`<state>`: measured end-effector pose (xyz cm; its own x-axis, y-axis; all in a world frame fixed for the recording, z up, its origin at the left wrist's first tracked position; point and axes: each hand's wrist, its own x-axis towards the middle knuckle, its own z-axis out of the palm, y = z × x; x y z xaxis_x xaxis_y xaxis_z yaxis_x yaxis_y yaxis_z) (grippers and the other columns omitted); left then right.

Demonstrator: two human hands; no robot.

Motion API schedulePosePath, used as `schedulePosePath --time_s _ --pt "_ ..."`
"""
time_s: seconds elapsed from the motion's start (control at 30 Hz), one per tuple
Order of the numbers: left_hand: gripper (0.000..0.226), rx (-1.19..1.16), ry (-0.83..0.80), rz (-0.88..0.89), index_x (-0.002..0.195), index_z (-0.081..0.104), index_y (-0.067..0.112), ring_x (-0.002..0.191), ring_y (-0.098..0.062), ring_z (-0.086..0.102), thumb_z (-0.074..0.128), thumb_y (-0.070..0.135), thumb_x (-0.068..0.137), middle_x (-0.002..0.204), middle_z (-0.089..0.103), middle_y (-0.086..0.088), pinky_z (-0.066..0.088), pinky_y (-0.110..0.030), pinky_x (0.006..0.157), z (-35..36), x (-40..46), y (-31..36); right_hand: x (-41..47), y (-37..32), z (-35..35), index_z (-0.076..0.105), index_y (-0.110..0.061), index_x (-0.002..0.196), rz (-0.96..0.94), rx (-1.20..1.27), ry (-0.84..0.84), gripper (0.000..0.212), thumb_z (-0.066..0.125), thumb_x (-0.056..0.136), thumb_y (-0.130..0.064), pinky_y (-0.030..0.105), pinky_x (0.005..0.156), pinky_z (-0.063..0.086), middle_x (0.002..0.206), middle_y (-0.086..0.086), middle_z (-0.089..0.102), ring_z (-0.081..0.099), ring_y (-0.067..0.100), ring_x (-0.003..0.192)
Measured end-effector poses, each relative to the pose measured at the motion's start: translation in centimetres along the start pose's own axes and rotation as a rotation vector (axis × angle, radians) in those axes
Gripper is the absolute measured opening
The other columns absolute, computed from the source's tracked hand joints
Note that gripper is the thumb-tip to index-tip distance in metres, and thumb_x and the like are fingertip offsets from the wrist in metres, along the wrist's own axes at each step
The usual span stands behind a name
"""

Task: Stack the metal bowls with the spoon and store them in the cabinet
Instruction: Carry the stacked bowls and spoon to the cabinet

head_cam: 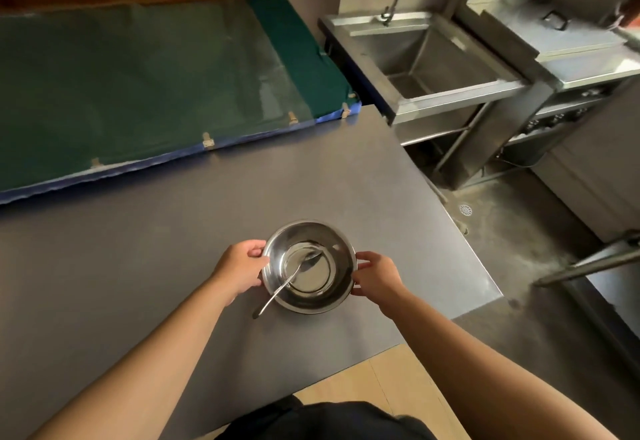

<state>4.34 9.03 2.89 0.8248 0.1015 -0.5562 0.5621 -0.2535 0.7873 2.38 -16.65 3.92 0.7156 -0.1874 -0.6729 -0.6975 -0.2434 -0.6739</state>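
The metal bowls sit nested as one shiny stack on the grey counter, near its right front corner. A metal spoon lies inside the top bowl, its handle sticking out over the rim toward me on the left. My left hand grips the stack's left rim and my right hand grips the right rim. Whether the stack rests on the counter or is just off it, I cannot tell. No cabinet is in view.
A green padded mat with a blue edge lies beyond the counter. To the right stand a steel sink with a tap and a steel appliance. The floor drops away right of the counter edge.
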Motion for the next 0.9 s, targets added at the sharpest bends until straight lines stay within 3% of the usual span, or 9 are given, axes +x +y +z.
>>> schedulePosePath --time_s 0.07,0.23,0.6,0.77,0.9 --pt "0.027 -0.013 -0.019 0.032 0.113 0.067 0.022 0.089 -0.013 0.068 0.062 0.006 0.091 0.101 0.068 0.009 0.062 -0.040 0.075 2.1 -0.8 1.8 -0.6 0.2 -2.9 0.055 -0.005 0.138 -0.023 0.036 0.020 0.055 0.059 0.087 0.014 0.041 0.077 0.064 0.106 0.013 0.070 0.071 0.029 0.091" --pt "0.026 -0.047 -0.064 0.094 0.113 0.070 0.018 0.085 -0.016 0.074 0.062 0.005 0.091 0.104 0.075 0.003 0.060 -0.030 0.060 7.2 -2.8 5.4 -2.5 0.7 -9.8 0.056 -0.005 0.138 -0.078 0.097 0.054 0.055 0.060 0.086 0.013 0.025 0.058 0.061 0.100 0.009 0.071 0.073 0.022 0.084" --pt "0.029 -0.003 -0.288 0.255 0.118 0.068 0.009 0.075 -0.019 0.075 0.062 -0.002 0.092 0.111 0.073 -0.009 0.063 -0.035 0.063 29.0 -10.3 13.8 -9.8 7.9 -32.5 0.058 -0.002 0.135 -0.180 0.320 0.282 0.050 0.060 0.088 0.015 0.044 0.074 0.064 0.102 0.016 0.074 0.075 0.033 0.090" --pt "0.026 0.031 -0.452 0.316 0.113 0.068 0.014 0.087 -0.022 0.075 0.061 -0.001 0.094 0.109 0.074 -0.006 0.062 -0.035 0.066 39.6 -13.7 16.9 -14.2 13.1 -41.7 0.059 -0.001 0.130 -0.191 0.438 0.443 0.046 0.059 0.088 0.017 0.026 0.055 0.061 0.102 0.016 0.072 0.074 0.025 0.082" --pt "0.027 0.047 -0.616 0.356 0.115 0.067 0.011 0.079 -0.016 0.074 0.061 -0.002 0.093 0.101 0.075 -0.005 0.061 -0.030 0.060 48.0 -17.5 19.3 -17.6 17.9 -48.1 0.064 -0.003 0.124 -0.198 0.528 0.608 0.040 0.061 0.088 0.015 0.021 0.051 0.057 0.099 0.013 0.074 0.074 0.015 0.070"
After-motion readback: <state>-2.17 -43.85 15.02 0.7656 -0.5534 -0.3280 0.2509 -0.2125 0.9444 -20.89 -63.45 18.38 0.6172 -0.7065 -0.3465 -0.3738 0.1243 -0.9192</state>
